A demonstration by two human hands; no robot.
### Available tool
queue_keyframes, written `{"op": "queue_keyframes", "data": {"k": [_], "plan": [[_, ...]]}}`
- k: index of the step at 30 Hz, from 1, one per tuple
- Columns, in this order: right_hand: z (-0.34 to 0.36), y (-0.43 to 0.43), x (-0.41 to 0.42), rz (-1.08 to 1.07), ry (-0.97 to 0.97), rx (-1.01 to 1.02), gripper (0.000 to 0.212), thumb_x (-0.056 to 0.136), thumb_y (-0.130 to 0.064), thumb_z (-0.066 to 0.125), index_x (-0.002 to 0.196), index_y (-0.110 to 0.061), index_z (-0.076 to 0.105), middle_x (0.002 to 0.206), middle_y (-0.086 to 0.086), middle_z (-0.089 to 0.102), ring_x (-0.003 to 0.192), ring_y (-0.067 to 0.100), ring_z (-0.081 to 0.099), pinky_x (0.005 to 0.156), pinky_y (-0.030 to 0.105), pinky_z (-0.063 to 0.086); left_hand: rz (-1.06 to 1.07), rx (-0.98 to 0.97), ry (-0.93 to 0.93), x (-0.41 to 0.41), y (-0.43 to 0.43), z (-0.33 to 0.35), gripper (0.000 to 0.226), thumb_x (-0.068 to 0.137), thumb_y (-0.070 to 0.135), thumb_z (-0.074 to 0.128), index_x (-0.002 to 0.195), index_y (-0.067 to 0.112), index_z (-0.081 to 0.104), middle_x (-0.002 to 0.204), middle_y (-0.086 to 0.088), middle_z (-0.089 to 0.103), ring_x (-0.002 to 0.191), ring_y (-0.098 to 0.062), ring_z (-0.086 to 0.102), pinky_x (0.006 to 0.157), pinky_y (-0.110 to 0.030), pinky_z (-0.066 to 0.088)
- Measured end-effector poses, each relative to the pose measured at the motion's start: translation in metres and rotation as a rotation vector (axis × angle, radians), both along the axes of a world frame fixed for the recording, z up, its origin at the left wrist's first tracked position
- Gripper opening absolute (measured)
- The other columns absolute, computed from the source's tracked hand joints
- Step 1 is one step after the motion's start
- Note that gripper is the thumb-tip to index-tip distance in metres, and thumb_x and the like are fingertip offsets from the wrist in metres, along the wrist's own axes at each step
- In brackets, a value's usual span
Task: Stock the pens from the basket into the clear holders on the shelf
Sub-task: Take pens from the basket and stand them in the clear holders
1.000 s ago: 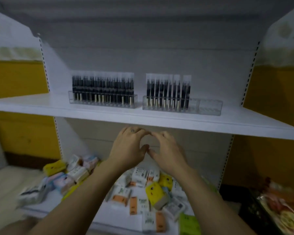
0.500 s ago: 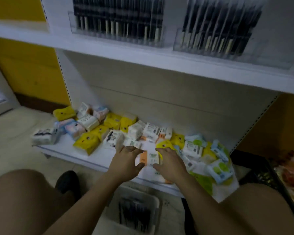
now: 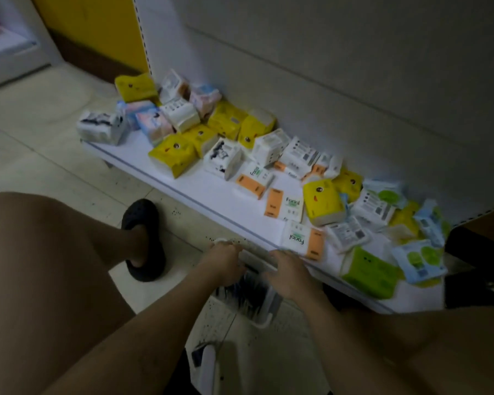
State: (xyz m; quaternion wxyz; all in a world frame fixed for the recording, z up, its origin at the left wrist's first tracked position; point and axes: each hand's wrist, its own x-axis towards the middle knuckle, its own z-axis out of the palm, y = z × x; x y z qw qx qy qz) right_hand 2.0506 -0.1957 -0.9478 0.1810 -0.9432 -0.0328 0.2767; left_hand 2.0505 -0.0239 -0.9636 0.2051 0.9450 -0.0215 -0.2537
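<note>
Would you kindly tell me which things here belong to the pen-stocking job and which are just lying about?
Job: white plastic basket on the floor; dark pens in it; left hand and right hand, both at the basket.
Lying about: yellow, white, orange and green soft tissue packs on the low white shelf; black clog.
</note>
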Motion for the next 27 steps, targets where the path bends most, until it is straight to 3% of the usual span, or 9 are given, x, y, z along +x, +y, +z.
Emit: {"op": "queue_keyframes", "data": {"k": [2,4,10,13,18,22,25,27], "plan": [[-0.018,0.004,0.000,0.021,0.043,0.014,0.052,0.087,-0.035,0.062,0.136,-0.020,0.050,0.130,0.005,0.053,0.119,0.028,0.053,0.095,0.041,0.049,0.000,0.007,0.094,-0.002,0.000,-0.020,0.047,0.091,0.036,0.054,0.135,0.018,0.050,0.129,-0.008,0.056,0.114,-0.026,0.055,0.094,-0.039,0.049],[-0.037,0.006,0.001,0.049,0.091,0.002,0.050,0.087,-0.036,0.061,0.133,-0.020,0.051,0.129,0.005,0.054,0.117,0.028,0.054,0.094,0.042,0.050,-0.032,0.030,0.161,-0.009,0.000,-0.040,0.037,0.091,0.036,0.052,0.124,0.019,0.058,0.117,-0.005,0.062,0.110,-0.024,0.057,0.096,-0.039,0.047],[-0.069,0.017,0.011,0.105,0.232,0.002,0.029,0.091,-0.024,0.058,0.118,-0.014,0.058,0.109,0.006,0.061,0.101,0.025,0.058,0.080,0.030,0.047,0.022,0.035,0.351,-0.017,0.002,-0.094,0.035,0.094,0.031,0.049,0.124,0.015,0.056,0.120,-0.008,0.060,0.108,-0.026,0.056,0.093,-0.037,0.048],[-0.085,0.021,0.017,0.156,0.291,0.012,0.022,0.094,-0.022,0.055,0.113,-0.014,0.060,0.099,0.004,0.061,0.088,0.022,0.054,0.073,0.028,0.042,0.078,0.020,0.375,-0.008,0.001,-0.109,0.026,0.094,0.027,0.049,0.112,0.012,0.061,0.110,-0.008,0.063,0.102,-0.026,0.058,0.089,-0.037,0.050],[-0.102,0.027,0.032,0.177,0.355,-0.017,0.035,0.095,-0.023,0.055,0.129,-0.015,0.056,0.120,0.009,0.063,0.104,0.027,0.058,0.082,0.034,0.049,0.142,0.015,0.430,0.005,0.005,-0.134,0.027,0.095,0.028,0.047,0.108,0.009,0.062,0.109,-0.010,0.064,0.101,-0.026,0.060,0.089,-0.037,0.051],[-0.120,0.034,0.042,0.224,0.363,-0.072,0.037,0.096,-0.026,0.054,0.131,-0.016,0.054,0.125,0.011,0.060,0.107,0.029,0.058,0.080,0.031,0.046,0.071,0.058,0.454,0.007,0.010,-0.158,0.020,0.093,0.023,0.051,0.106,0.012,0.062,0.108,-0.008,0.064,0.098,-0.024,0.060,0.089,-0.036,0.052],[-0.137,0.038,0.047,0.278,0.371,-0.126,0.038,0.097,-0.027,0.053,0.133,-0.017,0.054,0.128,0.011,0.058,0.108,0.028,0.058,0.077,0.026,0.043,0.027,0.081,0.489,0.009,0.008,-0.179,0.031,0.093,0.032,0.050,0.117,0.016,0.061,0.113,-0.006,0.062,0.103,-0.025,0.058,0.094,-0.040,0.049],[-0.150,0.042,0.048,0.305,0.400,-0.142,0.038,0.097,-0.027,0.053,0.134,-0.015,0.053,0.129,0.012,0.057,0.110,0.027,0.057,0.079,0.027,0.045,0.019,0.069,0.518,0.008,0.005,-0.193,0.044,0.094,0.037,0.048,0.133,0.017,0.052,0.129,-0.008,0.054,0.114,-0.028,0.053,0.101,-0.043,0.043]]}}
